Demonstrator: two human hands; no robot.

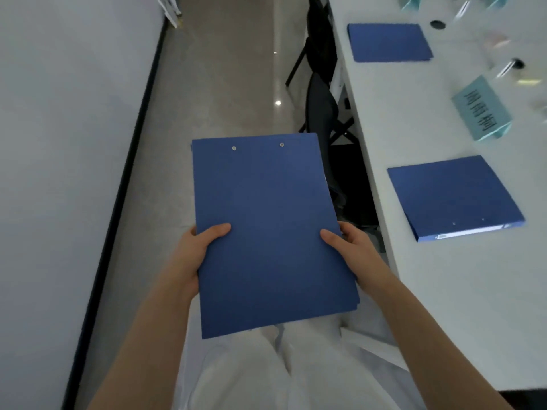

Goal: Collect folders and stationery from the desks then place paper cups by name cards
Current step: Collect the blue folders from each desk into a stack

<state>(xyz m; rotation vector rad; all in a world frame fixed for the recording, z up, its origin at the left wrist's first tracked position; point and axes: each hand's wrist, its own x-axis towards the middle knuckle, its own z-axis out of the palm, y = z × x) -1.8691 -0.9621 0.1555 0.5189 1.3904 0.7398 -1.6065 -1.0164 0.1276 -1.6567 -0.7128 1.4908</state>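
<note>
Two bare hands hold one flat blue card folder [272, 232] level over the floor, in front of the person's white clothing. The left hand [192, 255] has its grip on the folder's left edge near the lower part, thumb lying across the top cover and the remaining fingers hidden beneath. The right hand [352, 250] grasps the right edge at about the same height, thumb likewise on top, fingers curled under. Two small silver rivets show near the folder's far edge. At the lower right corner the edges look layered, but whether more than one folder is held cannot be told.

Right of the hands runs a long white bench [444, 291], its near edge slanting away up the picture. A second blue folder [455, 196] lies flat on the bench close to that near edge, just beyond the right hand, spine with a pale label turned toward the person. A third blue folder [389, 42] lies farther along the same edge, well apart from the second. Between them, toward the middle of the bench, stands a pale teal tent-shaped name card [481, 109] with dark characters. Small dark round items and blurred clear objects sit farther in; what they are cannot be told.

Dark chairs [322, 113] are tucked under the bench edge. A grey glossy floor [225, 84] stretches ahead, bordered on the left by a pale wall [59, 143] with a dark baseboard.
</note>
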